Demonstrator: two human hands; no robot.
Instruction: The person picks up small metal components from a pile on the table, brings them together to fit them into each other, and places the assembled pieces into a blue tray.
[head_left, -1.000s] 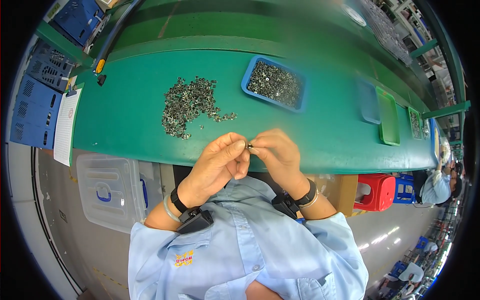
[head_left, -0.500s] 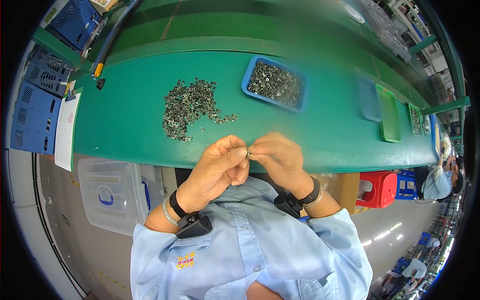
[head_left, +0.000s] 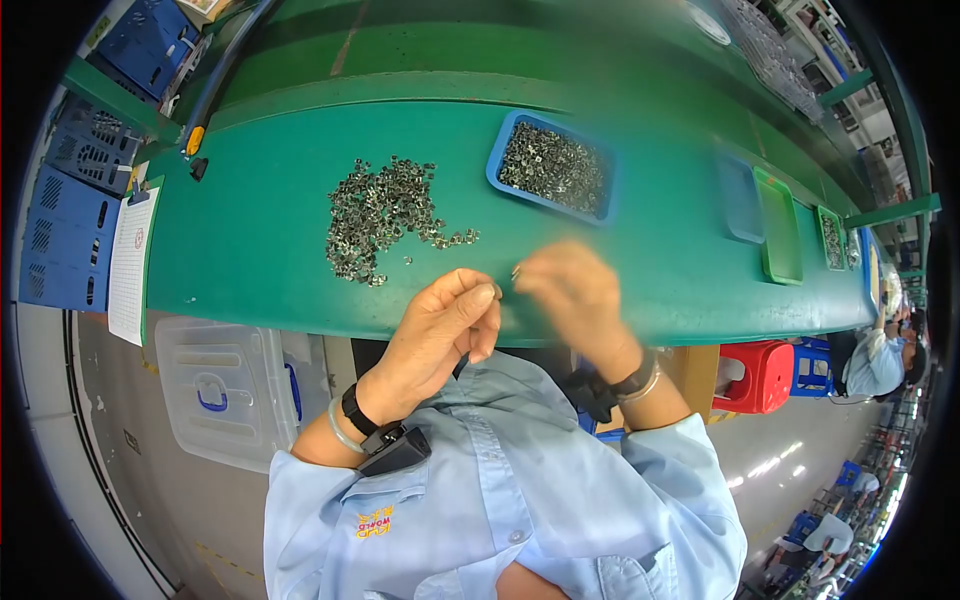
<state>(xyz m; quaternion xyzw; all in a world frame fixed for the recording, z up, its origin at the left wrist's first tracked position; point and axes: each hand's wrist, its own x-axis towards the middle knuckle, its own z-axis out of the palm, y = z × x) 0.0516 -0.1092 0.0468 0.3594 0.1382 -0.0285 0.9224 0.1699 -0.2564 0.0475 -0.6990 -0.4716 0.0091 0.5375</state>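
Observation:
My left hand is held over the near edge of the green table, thumb and forefinger pinched together; whatever lies between the tips is too small to make out. Just right of it, my right hand is smeared by motion, with a small shiny metal part at its pinched fingertips. A gap separates the two hands. Beyond my left hand lies a loose pile of small metal parts, with a few strays at its right side. Farther off, a blue tray holds many similar parts.
On the right of the table are a blue tray, a green tray and a smaller green tray of parts. A clipboard is at the left edge. Below stand a clear plastic box and a red stool.
My right hand has drawn away from my left, slightly up and to the right, with a small metal part at its fingertips. My left hand has barely moved.

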